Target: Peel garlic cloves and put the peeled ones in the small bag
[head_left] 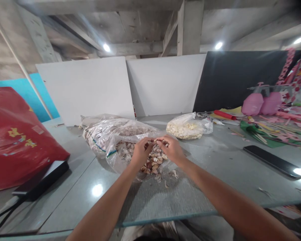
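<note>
My left hand [141,152] and my right hand [172,149] meet at the fingertips above a heap of unpeeled garlic cloves [153,162]. Both are closed in a pinch on one small pale garlic clove [155,141], mostly covered by the fingers. The heap spills from the mouth of a large clear plastic bag [115,134] that lies on its side, with loose skins inside. Bits of garlic skin [174,173] lie on the table before the heap. Behind my right hand sits a smaller clear bag of peeled garlic cloves [184,130].
A grey table [165,201] carries everything. At left stand a red bag [20,140] and a black device with a cable [43,179]. To the right are a black phone [273,160], pink bottles [262,102] and scattered paper scraps. White boards [90,90] lean at the back.
</note>
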`<state>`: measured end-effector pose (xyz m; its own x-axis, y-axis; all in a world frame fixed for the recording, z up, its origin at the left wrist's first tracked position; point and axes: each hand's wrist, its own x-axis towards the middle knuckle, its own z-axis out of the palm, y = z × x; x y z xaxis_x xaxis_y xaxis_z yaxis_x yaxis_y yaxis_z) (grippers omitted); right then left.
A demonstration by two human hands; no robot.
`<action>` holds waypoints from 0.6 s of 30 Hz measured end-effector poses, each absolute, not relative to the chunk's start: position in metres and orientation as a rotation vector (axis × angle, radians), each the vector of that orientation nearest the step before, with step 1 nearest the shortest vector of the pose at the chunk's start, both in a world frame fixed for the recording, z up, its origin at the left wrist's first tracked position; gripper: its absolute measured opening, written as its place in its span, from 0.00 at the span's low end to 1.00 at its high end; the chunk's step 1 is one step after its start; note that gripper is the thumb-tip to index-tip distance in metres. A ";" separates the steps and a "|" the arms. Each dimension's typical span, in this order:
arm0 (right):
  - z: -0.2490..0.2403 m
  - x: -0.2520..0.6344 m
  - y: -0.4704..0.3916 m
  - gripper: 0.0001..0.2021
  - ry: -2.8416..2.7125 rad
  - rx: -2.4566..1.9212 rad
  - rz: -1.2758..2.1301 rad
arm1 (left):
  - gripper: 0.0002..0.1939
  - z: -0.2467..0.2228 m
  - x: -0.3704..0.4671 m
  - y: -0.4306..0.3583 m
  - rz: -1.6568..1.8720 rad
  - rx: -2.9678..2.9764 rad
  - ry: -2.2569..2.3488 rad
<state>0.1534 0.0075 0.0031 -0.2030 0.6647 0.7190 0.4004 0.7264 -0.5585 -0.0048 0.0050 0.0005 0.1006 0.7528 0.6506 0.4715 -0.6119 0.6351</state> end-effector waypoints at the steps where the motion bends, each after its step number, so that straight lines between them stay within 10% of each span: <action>1: 0.004 0.154 0.007 0.12 -1.842 -0.828 0.293 | 0.14 0.000 -0.005 0.005 1.511 2.136 1.217; 18: 0.002 0.155 0.010 0.11 -1.872 -0.839 0.213 | 0.15 -0.005 -0.004 0.004 1.467 2.287 1.295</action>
<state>0.1553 0.0099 0.0023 -0.2283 0.6343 0.7386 0.4523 0.7409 -0.4964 -0.0035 0.0040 -0.0048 0.1583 0.7150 0.6810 0.5873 -0.6226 0.5172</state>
